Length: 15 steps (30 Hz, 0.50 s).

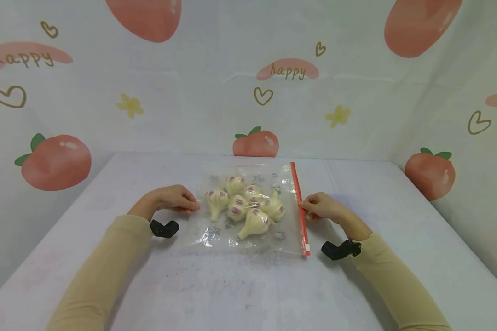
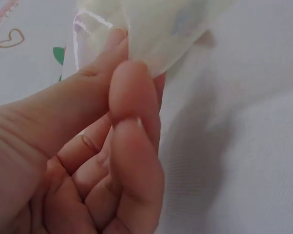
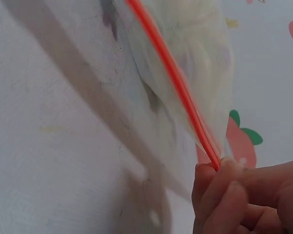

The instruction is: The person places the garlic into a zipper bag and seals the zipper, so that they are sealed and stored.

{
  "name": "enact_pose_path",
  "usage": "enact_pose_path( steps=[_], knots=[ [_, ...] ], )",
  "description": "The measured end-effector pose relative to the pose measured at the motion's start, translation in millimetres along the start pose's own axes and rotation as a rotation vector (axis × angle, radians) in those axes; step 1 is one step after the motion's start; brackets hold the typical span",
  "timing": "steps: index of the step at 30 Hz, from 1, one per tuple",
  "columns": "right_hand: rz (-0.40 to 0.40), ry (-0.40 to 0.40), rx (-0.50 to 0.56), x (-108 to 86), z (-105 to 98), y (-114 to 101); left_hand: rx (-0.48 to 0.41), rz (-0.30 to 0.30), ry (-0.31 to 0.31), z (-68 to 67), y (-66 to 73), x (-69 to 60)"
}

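Observation:
A clear zip bag (image 1: 283, 241) lies flat on the white table, its red zip strip (image 1: 299, 202) along the right side. Several whitish garlic bulbs (image 1: 255, 223) with purple marks are inside. At the strip's lower end sits a small white slider (image 1: 307, 247). My left hand (image 1: 177, 199) pinches the bag's left edge between thumb and fingers; the left wrist view shows the plastic (image 2: 161, 34) in that pinch. On the opposite side, my right hand (image 1: 324, 206) pinches the red strip about midway along, also seen in the right wrist view as a red band (image 3: 178, 85).
The white table (image 1: 215, 299) has small dark specks in front of the bag. Behind it hangs a white backdrop (image 1: 215, 105) printed with peaches, hearts and flowers. A black wrist-worn piece (image 1: 164, 229) is on the left wrist, and another (image 1: 339, 250) on the right.

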State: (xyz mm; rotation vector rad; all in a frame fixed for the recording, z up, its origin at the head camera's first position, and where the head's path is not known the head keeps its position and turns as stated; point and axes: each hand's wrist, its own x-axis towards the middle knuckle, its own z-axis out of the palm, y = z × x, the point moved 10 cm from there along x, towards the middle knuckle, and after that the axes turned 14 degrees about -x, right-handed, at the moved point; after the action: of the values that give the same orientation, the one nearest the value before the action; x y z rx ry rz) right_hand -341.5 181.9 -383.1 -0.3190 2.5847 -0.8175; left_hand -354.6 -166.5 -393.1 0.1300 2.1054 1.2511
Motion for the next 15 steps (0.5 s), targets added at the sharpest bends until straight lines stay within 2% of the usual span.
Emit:
enact_pose_path(
  steps=[9, 15],
  knots=[
    [0.005, -0.022, 0.059, -1.4, -1.4, 6.1, -0.091, 0.018, -0.009, 6.5, 0.2, 5.1],
    [-0.002, -0.036, 0.095, -1.9, 0.5, 6.3, -0.075, 0.034, -0.012, 6.7, -1.4, 5.5]
  ],
)
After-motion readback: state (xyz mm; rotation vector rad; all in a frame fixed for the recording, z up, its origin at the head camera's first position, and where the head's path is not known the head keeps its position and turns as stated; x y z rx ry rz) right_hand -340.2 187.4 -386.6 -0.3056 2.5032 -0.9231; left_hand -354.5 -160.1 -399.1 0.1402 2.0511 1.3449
